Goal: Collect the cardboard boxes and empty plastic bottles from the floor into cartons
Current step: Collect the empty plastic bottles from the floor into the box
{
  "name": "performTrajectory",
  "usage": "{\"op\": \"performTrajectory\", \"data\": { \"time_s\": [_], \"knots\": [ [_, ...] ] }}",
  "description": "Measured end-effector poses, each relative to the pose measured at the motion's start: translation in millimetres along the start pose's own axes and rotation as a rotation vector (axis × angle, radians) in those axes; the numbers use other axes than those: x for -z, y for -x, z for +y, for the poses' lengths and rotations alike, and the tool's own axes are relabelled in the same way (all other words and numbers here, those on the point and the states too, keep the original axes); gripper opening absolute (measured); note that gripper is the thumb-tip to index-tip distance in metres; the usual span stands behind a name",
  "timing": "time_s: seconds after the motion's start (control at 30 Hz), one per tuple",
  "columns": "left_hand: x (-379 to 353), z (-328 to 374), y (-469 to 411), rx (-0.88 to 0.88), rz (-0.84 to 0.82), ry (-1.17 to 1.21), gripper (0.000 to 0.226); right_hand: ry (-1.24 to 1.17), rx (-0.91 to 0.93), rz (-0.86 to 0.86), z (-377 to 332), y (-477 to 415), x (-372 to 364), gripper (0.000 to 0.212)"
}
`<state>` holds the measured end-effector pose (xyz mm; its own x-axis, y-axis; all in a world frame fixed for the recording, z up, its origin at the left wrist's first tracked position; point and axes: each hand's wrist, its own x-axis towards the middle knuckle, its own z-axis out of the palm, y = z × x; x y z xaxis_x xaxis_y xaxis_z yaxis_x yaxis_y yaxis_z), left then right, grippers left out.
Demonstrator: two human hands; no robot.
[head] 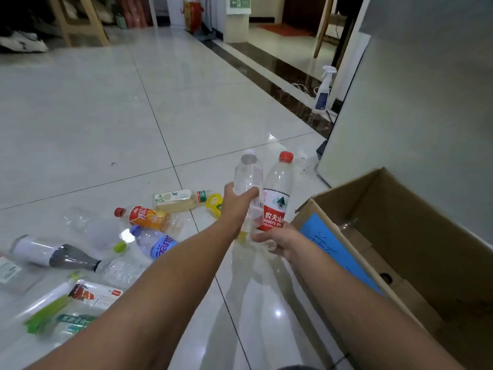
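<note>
The left hand (236, 206) grips a clear bottle (248, 174) round its middle. The right hand (280, 240) grips a red-label bottle (276, 193) near its base. Both bottles are upright in the air, just beside the open carton (400, 209). They look empty, so probably light, thin-walled and easily dented, and a mid-body grip suits them. More bottles (144, 216) lie on the floor (186, 102).

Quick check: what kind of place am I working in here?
Probably an office or public-building hallway rather than a home: a glossy tiled floor, a green exit sign at the far end, and a spray bottle by the wall.
</note>
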<state>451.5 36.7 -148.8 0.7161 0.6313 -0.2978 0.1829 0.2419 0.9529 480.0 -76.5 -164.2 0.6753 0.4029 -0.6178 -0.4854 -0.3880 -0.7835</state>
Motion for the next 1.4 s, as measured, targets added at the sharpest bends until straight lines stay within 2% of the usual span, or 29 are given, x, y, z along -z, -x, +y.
{"op": "performTrajectory", "data": {
  "time_s": [0.1, 0.2, 0.33, 0.37, 0.43, 0.53, 0.67, 0.73, 0.83, 0.9, 0.97, 1.03, 1.1, 1.2, 1.3, 1.4],
  "knots": [
    [-26, 26, 2, -0.095, -0.063, 0.085, 0.048, -0.070, 0.151, 0.124, -23, 4, 20, 0.038],
    [-61, 33, 9, -0.150, -0.195, 0.107, 0.051, -0.126, 0.256, 0.294, -32, 18, 52, 0.048],
    [-102, 35, 18, -0.089, -0.307, 0.062, 0.093, -0.211, 0.319, 0.403, -23, 33, 88, 0.056],
    [-109, 34, 16, -0.086, -0.313, 0.048, 0.097, -0.242, 0.320, 0.420, -20, 37, 92, 0.056],
    [-116, 43, 25, -0.118, -0.313, 0.060, 0.086, -0.298, 0.334, 0.446, -16, 41, 97, 0.053],
    [-126, 50, 25, -0.187, -0.285, 0.138, 0.070, -0.345, 0.375, 0.536, -22, 46, 104, 0.061],
    [-146, 45, 33, -0.139, -0.330, 0.199, 0.076, -0.241, 0.372, 0.683, -31, 59, 138, 0.062],
    [-157, 36, 37, -0.118, -0.373, 0.066, 0.080, -0.213, 0.277, 0.744, -16, 61, 155, 0.063],
    [-173, 12, 45, -0.163, -0.481, -0.248, 0.081, -0.327, 0.050, 0.786, 22, 60, 166, 0.060],
    [-183, -4, 53, -0.181, -0.582, -0.393, 0.081, -0.417, -0.093, 0.741, 43, 57, 171, 0.058],
    [-191, -16, 58, -0.221, -0.640, -0.553, 0.078, -0.389, -0.243, 0.641, 56, 56, 177, 0.042],
    [-198, -25, 61, -0.302, -0.643, -0.788, 0.075, -0.292, -0.362, 0.584, 64, 54, 185, 0.011],
    [-203, -33, 64, -0.401, -0.608, -1.021, 0.079, -0.216, -0.469, 0.570, 73, 52, 194, 0.017],
    [-205, -44, 61, -0.532, -0.571, -1.334, 0.089, -0.151, -0.526, 0.549, 85, 45, 202, 0.010],
    [-204, -46, 60, -0.574, -0.592, -1.463, 0.090, -0.082, -0.573, 0.489, 89, 42, 204, 0.011],
    [-202, -45, 55, -0.646, -0.558, -1.450, 0.083, 0.065, -0.614, 0.481, 89, 40, 203, 0.007]
  ]
}}
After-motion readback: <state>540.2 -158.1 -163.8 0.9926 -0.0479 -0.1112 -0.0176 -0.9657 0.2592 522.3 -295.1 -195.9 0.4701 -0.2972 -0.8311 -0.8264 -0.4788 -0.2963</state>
